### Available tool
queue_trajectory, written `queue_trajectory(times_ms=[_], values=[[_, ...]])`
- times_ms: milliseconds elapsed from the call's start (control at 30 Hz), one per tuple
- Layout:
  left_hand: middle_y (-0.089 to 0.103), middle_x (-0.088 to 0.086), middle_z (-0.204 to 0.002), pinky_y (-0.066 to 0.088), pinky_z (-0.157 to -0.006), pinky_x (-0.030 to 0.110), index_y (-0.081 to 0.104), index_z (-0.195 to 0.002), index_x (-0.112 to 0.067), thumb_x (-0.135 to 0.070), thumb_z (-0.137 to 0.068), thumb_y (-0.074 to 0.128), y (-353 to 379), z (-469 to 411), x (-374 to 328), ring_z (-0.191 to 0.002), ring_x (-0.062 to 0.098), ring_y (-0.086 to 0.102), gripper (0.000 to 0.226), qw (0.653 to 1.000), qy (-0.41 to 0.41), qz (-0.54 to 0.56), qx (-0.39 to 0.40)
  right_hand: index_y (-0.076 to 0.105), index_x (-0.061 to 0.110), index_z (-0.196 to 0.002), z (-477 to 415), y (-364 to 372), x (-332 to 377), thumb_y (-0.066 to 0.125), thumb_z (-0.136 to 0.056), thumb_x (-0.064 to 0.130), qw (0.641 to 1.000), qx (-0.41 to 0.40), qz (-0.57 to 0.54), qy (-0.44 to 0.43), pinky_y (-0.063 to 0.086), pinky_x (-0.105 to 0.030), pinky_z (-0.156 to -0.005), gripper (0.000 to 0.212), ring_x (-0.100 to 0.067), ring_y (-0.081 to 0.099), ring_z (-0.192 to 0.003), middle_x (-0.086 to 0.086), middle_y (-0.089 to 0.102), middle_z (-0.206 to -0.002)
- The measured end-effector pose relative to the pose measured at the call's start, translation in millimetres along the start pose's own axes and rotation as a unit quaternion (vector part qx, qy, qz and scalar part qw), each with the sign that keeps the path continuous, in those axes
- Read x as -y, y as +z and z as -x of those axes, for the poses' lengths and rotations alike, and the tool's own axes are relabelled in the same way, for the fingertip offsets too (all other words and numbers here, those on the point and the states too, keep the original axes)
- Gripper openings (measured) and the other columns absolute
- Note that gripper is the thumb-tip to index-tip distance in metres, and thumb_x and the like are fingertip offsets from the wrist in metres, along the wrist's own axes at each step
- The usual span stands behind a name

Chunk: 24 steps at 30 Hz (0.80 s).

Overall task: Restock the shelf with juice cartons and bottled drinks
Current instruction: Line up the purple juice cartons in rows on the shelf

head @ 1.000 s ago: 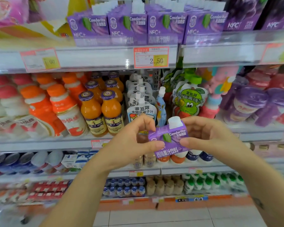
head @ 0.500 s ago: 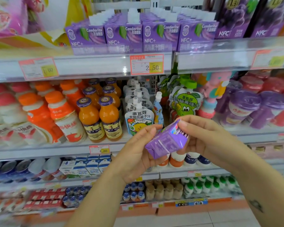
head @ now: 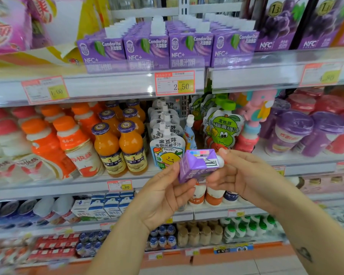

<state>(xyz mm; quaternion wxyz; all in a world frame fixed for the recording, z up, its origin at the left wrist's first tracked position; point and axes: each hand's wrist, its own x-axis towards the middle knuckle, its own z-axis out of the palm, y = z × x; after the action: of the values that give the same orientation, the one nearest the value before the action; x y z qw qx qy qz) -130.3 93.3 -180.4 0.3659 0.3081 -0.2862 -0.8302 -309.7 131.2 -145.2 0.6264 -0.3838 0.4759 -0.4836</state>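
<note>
Gripping a small purple juice carton (head: pixel 199 165) in mid-air before the shelving, tipped over with its folded, barcoded base turned toward the camera and its white cap (head: pixel 220 161) pointing right. Pinched at the lower left corner by the curled fingers (head: pixel 187 185) of the left hand (head: pixel 167 199), and at the capped end by the thumb and fingers of the right hand (head: pixel 244 181). Held in front of the middle shelf (head: pixel 68 185), over a yellow-faced drink pouch (head: pixel 167 153) and near orange juice bottles (head: pixel 119 147), well below the row of matching purple cartons (head: pixel 167 48) on the upper shelf (head: pixel 107 86).
</note>
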Motion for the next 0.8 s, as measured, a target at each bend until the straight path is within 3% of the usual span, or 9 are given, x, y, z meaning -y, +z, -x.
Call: queue_trajectory(times_ms=[167,333,433,467,567,633,700,800], values=[[0.074,0.012,-0.091,0.059,-0.058,0.025,0.067,-0.106,-0.015,-0.013,-0.074,0.056,1,3,-7,-0.067,0.017,0.072,0.034,0.999,0.032,-0.029,0.022,0.064,0.001,-0.096,-3,-6,0,0.054,-0.078,0.038,1.0,-0.024,0.007,0.009,0.058,-0.033,-0.067,0.042,-0.022,0.068,-0.059,-0.019,0.069,-0.069],[0.072,-0.003,-0.1,0.056,-0.072,0.022,0.069,-0.104,-0.028,-0.021,-0.072,0.062,5,3,-16,-0.081,0.012,0.07,0.033,0.956,0.168,-0.241,0.009,0.057,0.01,-0.096,-4,-10,3,0.065,-0.071,0.055,0.999,-0.01,0.025,0.031,0.056,-0.028,-0.055,0.052,-0.022,0.063,-0.055,-0.024,0.06,-0.081],[0.071,-0.009,-0.108,0.054,-0.077,0.023,0.063,-0.113,-0.029,-0.022,-0.075,0.06,9,4,-20,-0.086,0.01,0.068,0.039,0.941,0.203,-0.27,0.015,0.057,0.013,-0.096,-7,-14,0,0.072,-0.076,0.037,0.998,0.018,-0.039,0.048,0.056,-0.028,-0.056,0.035,-0.021,0.064,-0.054,-0.02,0.062,-0.081],[0.071,-0.008,-0.109,0.054,-0.077,0.023,0.062,-0.115,-0.028,-0.02,-0.077,0.058,10,4,-21,-0.085,0.01,0.068,0.039,0.944,0.205,-0.259,0.018,0.058,0.013,-0.099,-9,-15,-3,0.076,-0.076,0.033,0.995,0.033,-0.07,0.057,0.057,-0.028,-0.057,0.036,-0.021,0.065,-0.056,-0.017,0.066,-0.08],[0.073,-0.006,-0.105,0.055,-0.076,0.022,0.062,-0.113,-0.026,-0.008,-0.089,0.049,11,6,-22,-0.083,0.01,0.07,0.033,0.952,0.197,-0.234,0.018,0.064,0.009,-0.106,-11,-19,-11,0.093,-0.05,0.033,0.985,0.077,-0.139,0.071,0.059,-0.031,-0.059,0.068,-0.022,0.067,-0.061,-0.017,0.069,-0.084],[0.074,-0.003,-0.099,0.056,-0.076,0.022,0.066,-0.107,-0.025,-0.006,-0.094,0.044,11,6,-22,-0.084,0.01,0.07,0.031,0.954,0.19,-0.234,0.004,0.07,0.009,-0.103,-12,-22,-16,0.096,-0.043,0.034,0.986,0.081,-0.132,0.055,0.059,-0.03,-0.062,0.07,-0.022,0.069,-0.063,-0.017,0.07,-0.087],[0.075,-0.001,-0.098,0.056,-0.076,0.022,0.066,-0.107,-0.023,-0.018,-0.091,0.048,12,6,-22,-0.087,0.011,0.07,0.025,0.956,0.179,-0.23,-0.009,0.072,0.01,-0.102,-13,-25,-18,0.095,-0.044,0.037,0.992,0.067,-0.105,0.016,0.059,-0.028,-0.064,0.068,-0.021,0.069,-0.066,-0.018,0.07,-0.09],[0.074,-0.003,-0.101,0.058,-0.08,0.03,0.065,-0.113,-0.016,-0.041,-0.079,0.05,10,5,-21,-0.096,0.016,0.07,0.044,0.96,0.121,-0.252,-0.016,0.07,0.017,-0.106,-10,-23,-11,0.089,-0.06,0.035,0.996,0.021,0.043,-0.071,0.058,-0.026,-0.068,0.053,-0.02,0.07,-0.075,-0.01,0.073,-0.097]])
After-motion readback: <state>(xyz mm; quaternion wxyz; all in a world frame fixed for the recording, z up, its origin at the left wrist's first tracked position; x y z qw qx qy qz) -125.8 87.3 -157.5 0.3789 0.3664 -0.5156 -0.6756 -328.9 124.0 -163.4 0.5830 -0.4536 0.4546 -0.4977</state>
